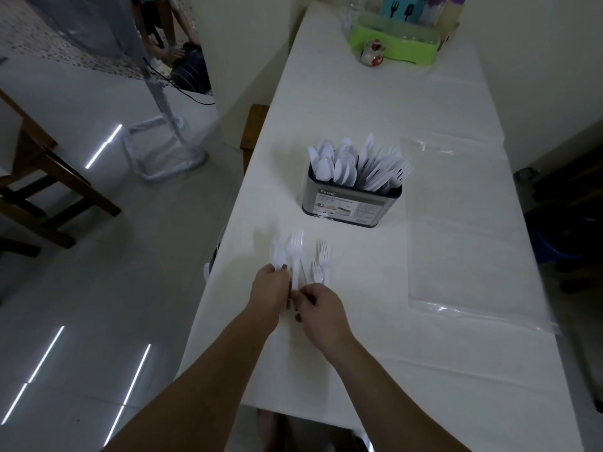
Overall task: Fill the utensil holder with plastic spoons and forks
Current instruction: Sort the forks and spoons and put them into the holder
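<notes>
A metal utensil holder (350,207) stands mid-table, packed with white plastic spoons (336,164) on its left side and forks (385,171) on its right. Nearer to me, several loose white forks (321,259) lie on the white table (391,370). My left hand (270,295) grips a small bunch of white utensils (277,252) by their handles. My right hand (321,309) pinches the handle of a white fork (295,249) that points away from me. Both hands are close together, almost touching.
A clear plastic bag (463,230) lies flat on the table's right. A green tray (394,40) with bottles and a small cup (372,52) stands at the far end. Wooden chairs (39,184) and a fan stand (163,145) are on the floor left.
</notes>
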`<state>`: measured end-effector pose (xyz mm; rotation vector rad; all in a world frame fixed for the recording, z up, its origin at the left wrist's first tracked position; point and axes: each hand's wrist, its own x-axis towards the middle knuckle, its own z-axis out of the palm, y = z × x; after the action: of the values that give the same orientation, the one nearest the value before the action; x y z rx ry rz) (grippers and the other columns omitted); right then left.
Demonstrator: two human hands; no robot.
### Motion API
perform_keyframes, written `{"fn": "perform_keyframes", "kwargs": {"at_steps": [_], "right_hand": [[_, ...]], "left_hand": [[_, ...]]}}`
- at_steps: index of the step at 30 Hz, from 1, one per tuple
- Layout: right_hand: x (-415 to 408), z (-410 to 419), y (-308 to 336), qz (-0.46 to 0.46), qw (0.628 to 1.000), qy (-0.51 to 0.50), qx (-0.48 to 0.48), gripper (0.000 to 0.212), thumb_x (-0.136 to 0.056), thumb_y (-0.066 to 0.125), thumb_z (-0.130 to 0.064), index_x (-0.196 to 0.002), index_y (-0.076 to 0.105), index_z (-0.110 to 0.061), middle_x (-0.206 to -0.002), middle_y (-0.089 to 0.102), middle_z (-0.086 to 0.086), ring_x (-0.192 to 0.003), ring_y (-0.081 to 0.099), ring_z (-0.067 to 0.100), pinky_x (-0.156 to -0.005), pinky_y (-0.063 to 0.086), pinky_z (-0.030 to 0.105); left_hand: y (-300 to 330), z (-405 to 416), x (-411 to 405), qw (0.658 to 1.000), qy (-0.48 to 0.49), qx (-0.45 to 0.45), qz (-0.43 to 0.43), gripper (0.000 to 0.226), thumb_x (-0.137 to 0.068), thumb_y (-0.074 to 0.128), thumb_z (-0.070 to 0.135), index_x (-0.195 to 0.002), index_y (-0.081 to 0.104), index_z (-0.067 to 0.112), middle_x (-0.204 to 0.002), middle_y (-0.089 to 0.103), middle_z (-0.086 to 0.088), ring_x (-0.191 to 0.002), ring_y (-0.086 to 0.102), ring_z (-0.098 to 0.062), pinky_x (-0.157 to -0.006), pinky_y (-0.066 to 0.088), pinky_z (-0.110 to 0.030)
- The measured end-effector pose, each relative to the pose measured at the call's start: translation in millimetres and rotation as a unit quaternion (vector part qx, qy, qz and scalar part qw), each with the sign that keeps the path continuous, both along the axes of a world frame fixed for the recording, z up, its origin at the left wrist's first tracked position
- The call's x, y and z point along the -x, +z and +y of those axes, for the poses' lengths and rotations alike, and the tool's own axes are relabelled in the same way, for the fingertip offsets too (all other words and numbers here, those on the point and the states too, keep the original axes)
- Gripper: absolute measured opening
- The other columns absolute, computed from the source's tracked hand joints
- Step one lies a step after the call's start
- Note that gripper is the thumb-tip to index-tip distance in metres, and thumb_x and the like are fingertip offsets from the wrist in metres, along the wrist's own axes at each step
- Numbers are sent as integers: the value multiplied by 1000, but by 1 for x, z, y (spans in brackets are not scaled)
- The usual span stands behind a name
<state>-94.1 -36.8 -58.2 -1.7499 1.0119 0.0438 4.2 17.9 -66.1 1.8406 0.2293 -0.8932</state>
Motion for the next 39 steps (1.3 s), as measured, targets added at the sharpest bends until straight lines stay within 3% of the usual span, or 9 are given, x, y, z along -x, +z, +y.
{"fn": "perform_keyframes", "kwargs": {"at_steps": [2, 5, 8, 15, 19, 22, 27, 33, 39], "right_hand": [[-3, 3, 1, 0, 1000, 4, 0, 18, -93, 56, -34, -88, 67, -20, -79, 69, -4, -74, 67, 14, -71, 53, 29], [-7, 6, 1, -4, 1000, 14, 1, 15, -90, 55, -30, -89, 69, -23, -83, 71, -5, -77, 67, 14, -78, 56, 34], [-7, 7, 1, -11, 1000, 4, -12, 16, -87, 55, -29, -86, 71, -25, -81, 73, -7, -76, 69, 11, -79, 58, 35], [-6, 2, 3, -6, 999, 30, 33, 13, -88, 56, -25, -83, 69, -24, -74, 66, -11, -68, 60, 4, -60, 41, 15], [-1, -4, -2, 31, 995, -4, 93, 16, -90, 56, -28, -96, 69, -23, -88, 69, -9, -80, 63, 8, -68, 47, 19], [12, -16, -12, 112, 975, -41, 188, 13, -89, 56, -32, -97, 62, -23, -90, 67, -5, -81, 63, 15, -71, 55, 32], [19, -23, -18, 206, 960, -2, 187, 36, -86, 61, -50, -100, 57, -18, -93, 63, -1, -85, 63, 20, -71, 54, 33], [11, -25, -18, 217, 960, 18, 175, 17, -87, 59, -32, -85, 59, -15, -84, 66, 1, -75, 62, 21, -61, 47, 26], [9, -25, -12, 236, 953, 38, 189, 18, -87, 51, -23, -98, 64, -15, -94, 67, 1, -87, 64, 23, -66, 45, 27]], "left_hand": [[1, 2, 2, 1000, 5, 10, 6, 23, -96, 42, 18, -86, 57, 3, -74, 54, -13, -62, 51, -23, -50, 42, -25], [-5, 7, 5, 999, 10, 46, 7, 42, -95, 47, 43, -92, 62, 4, -81, 63, -13, -70, 60, -25, -60, 50, -31], [-7, 12, 5, 998, -9, 55, -10, 47, -93, 53, 49, -94, 64, 3, -73, 63, -16, -59, 60, -22, -50, 48, -29], [-11, 12, 8, 998, -27, 63, -17, 40, -87, 68, 28, -90, 56, -10, -76, 62, -23, -63, 59, -26, -55, 50, -33], [-12, 13, 4, 995, 21, 94, 20, 19, -93, 62, 18, -85, 54, 2, -78, 66, -14, -65, 57, -24, -56, 46, -34], [-10, 15, 1, 991, 43, 122, 45, 12, -96, 56, 14, -86, 53, 6, -72, 63, -9, -58, 55, -21, -54, 43, -32], [-6, 13, -3, 984, 64, 144, 83, 8, -95, 47, 2, -89, 51, 5, -72, 56, -10, -58, 55, -20, -54, 42, -32], [-1, 11, -4, 983, 55, 156, 76, 13, -96, 50, 0, -94, 61, 7, -95, 70, -14, -83, 67, -25, -74, 53, -35], [1, 11, -7, 976, 76, 171, 115, 21, -91, 46, -8, -106, 56, 2, -84, 64, -13, -71, 63, -26, -65, 48, -35]]}}
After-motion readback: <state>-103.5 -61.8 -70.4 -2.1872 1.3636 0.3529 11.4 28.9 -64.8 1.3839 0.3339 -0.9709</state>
